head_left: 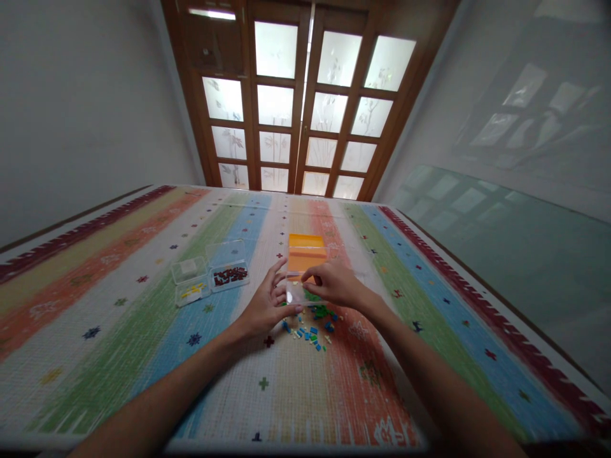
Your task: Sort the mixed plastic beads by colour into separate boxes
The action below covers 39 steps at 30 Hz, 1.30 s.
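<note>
My left hand [261, 306] grips the near left side of a clear plastic box [296, 295], its thumb along the front edge and its fingers behind. The box has a transparent lid standing open at the back, and a few pale bits show inside. Over the box, my right hand [337, 284] is closed in a pinch, fingertips pointing down into it; whatever they hold is too small to make out. Below both hands, small blue, green and pale toy bricks [314, 331] lie scattered on the cloth, the green ones [321, 312] partly hidden by my right hand.
An orange tray [306, 240] stands just behind the clear box. To the left are two open clear cases, one with dark red pieces [230, 275], the other with yellow pieces [193, 291]. A striped tablecloth [200, 381] covers the table. Glass-paned doors [274, 105] rise beyond it.
</note>
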Each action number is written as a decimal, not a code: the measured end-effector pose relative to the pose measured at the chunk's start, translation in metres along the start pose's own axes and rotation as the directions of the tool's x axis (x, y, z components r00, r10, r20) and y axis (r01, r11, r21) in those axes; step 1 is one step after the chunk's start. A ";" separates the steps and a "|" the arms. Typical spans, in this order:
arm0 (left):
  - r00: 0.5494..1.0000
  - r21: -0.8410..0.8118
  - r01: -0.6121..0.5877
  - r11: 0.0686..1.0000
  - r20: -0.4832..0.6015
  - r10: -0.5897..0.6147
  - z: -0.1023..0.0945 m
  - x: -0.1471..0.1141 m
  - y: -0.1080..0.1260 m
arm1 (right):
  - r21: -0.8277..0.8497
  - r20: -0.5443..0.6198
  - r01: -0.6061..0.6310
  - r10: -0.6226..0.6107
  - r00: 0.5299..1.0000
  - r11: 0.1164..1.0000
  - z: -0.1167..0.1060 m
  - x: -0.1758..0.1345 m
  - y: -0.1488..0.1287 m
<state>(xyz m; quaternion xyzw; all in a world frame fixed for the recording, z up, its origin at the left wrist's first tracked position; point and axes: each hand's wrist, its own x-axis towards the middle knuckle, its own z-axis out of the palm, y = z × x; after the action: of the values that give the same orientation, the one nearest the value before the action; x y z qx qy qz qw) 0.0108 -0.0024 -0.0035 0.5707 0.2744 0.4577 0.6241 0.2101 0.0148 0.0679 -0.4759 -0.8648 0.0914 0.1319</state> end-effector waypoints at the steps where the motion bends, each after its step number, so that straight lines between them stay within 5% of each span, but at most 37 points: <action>1: 1.000 0.007 0.011 1.000 -0.005 -0.011 0.000 0.000 0.000 | -0.009 0.003 -0.009 0.009 1.000 1.000 0.002 0.001 0.000; 13: 0.996 -0.004 0.072 0.997 -0.047 -0.072 0.000 0.001 0.000 | 0.091 -0.122 0.020 -0.009 0.992 0.996 -0.013 -0.022 0.016; 17: 0.996 0.007 0.064 0.998 -0.067 -0.063 0.000 0.001 0.002 | 0.223 -0.064 0.029 -0.015 0.998 0.974 -0.018 -0.049 0.038; 24: 0.996 0.004 0.049 0.999 -0.073 -0.049 0.000 0.001 0.000 | 0.296 0.127 -0.052 0.014 0.992 0.954 0.012 -0.087 0.060; 33: 0.992 -0.026 0.079 0.997 -0.093 -0.081 0.003 0.003 0.003 | 0.205 0.071 -0.052 0.038 0.997 0.977 0.037 -0.098 0.059; 39: 0.991 -0.044 0.090 0.995 -0.091 -0.094 0.003 0.002 0.004 | 0.256 0.015 -0.023 0.019 1.000 0.966 0.028 -0.096 0.058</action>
<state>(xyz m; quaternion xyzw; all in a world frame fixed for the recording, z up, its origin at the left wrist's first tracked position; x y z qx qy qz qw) 0.0133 -0.0025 0.0012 0.5229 0.3201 0.4600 0.6423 0.2965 -0.0370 0.0114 -0.4634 -0.8414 0.2068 0.1858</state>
